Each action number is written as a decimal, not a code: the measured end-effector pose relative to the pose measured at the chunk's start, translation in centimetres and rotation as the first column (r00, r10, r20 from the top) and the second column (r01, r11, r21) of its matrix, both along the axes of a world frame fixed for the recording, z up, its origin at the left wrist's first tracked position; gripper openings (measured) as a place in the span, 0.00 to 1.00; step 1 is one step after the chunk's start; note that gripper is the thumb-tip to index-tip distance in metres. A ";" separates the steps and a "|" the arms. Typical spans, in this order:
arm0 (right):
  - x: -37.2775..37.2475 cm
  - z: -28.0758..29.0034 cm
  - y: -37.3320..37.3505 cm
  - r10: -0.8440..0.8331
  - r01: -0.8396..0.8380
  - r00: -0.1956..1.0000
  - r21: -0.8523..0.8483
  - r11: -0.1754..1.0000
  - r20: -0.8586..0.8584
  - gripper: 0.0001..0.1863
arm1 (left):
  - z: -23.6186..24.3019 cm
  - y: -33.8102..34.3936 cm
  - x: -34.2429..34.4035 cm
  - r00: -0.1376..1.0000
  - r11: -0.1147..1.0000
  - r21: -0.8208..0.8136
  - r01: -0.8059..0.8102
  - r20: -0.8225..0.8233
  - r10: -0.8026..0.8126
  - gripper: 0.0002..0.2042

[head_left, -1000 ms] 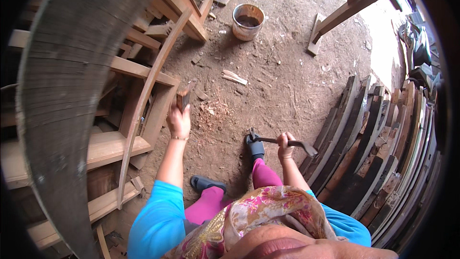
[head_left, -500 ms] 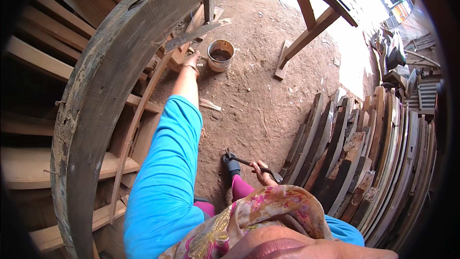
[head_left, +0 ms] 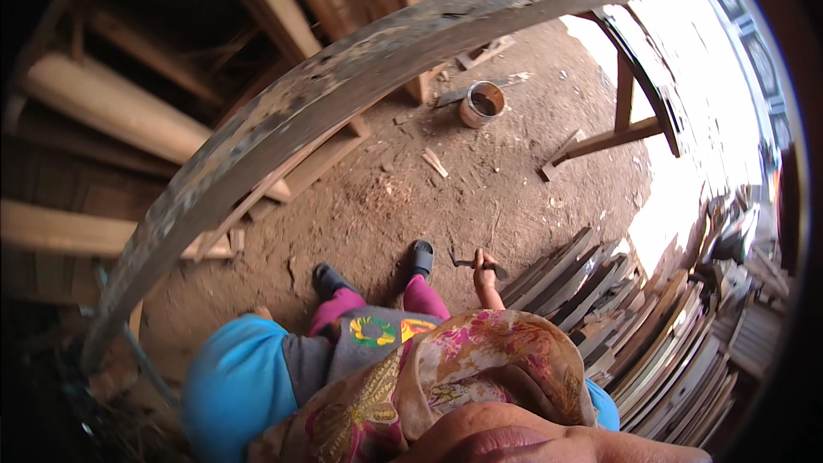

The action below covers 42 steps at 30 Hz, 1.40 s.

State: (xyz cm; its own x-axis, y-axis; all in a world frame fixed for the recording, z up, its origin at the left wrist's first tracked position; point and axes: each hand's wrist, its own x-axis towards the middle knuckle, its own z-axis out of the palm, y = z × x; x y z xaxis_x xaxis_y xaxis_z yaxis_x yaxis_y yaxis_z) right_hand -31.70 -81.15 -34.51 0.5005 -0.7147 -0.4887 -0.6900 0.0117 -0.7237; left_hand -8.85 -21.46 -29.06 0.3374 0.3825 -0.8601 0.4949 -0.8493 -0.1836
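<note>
right hand (head_left: 485,273) clamped on hammer (head_left: 477,264) handle | left hand out of view | curved plank (head_left: 343,94) overhead | advice: firm low grip, head clear of sandals (head_left: 420,255)

Open brown dirt floor (head_left: 446,206) ahead; blocked left by long curved weathered wooden plank (head_left: 343,94), right by stacked grey boards (head_left: 617,309).

Daylight is flooding in from the upper right, far beyond the fingers of the right hand (head_left: 485,273), and is washing the ground there out to blank white glare. The dirt floor (head_left: 403,197) just ahead of those fingers is lying in even, soft light, while the stacked timber (head_left: 103,111) well to their left is sinking into deep shadow. Fisheye distortion is bending the long curved plank (head_left: 343,94) and darkening the rim, and the near face and scarf are blurring.
</note>
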 end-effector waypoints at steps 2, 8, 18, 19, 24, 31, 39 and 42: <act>-0.6 0.4 -0.6 0.016 -0.018 1.000 -0.097 0.995 -0.021 0.30 | 3.0 3.9 7.4 0.942 0.939 -0.165 -0.301 0.103 0.320 0.44; 5.0 10.1 -3.2 0.099 -0.096 0.994 -0.062 0.993 0.048 0.26 | 13.7 -8.9 12.4 0.571 0.740 -0.661 -0.126 0.561 0.599 0.27; 11.5 17.1 1.4 0.352 -0.367 0.925 0.097 0.925 0.143 0.24 | 6.7 -10.2 -7.9 0.771 0.860 -0.497 0.118 0.592 0.236 0.21; 11.9 16.5 2.6 0.369 -0.404 0.906 0.161 0.900 0.209 0.23 | 2.5 -4.6 -11.9 0.691 0.884 -0.458 0.095 0.670 0.272 0.19; 13.4 17.6 5.1 0.375 -0.438 0.882 0.199 0.877 0.287 0.23 | 4.6 6.0 -22.6 0.844 0.908 -0.115 -0.404 0.335 0.418 0.15; 16.7 22.0 12.9 0.447 -0.464 0.850 -0.006 0.886 0.279 0.24 | 4.2 8.8 -18.7 0.749 0.869 -0.156 -0.469 0.451 0.485 0.17; 19.1 26.8 20.4 0.344 -0.382 0.840 0.007 0.924 0.420 0.22 | 8.9 11.8 -1.4 0.052 0.993 -0.108 -0.039 0.993 0.110 0.22; 19.0 30.3 22.8 0.275 -0.317 0.827 0.004 0.948 0.490 0.22 | 21.8 10.9 2.5 0.263 0.939 -0.306 0.160 0.930 0.258 0.23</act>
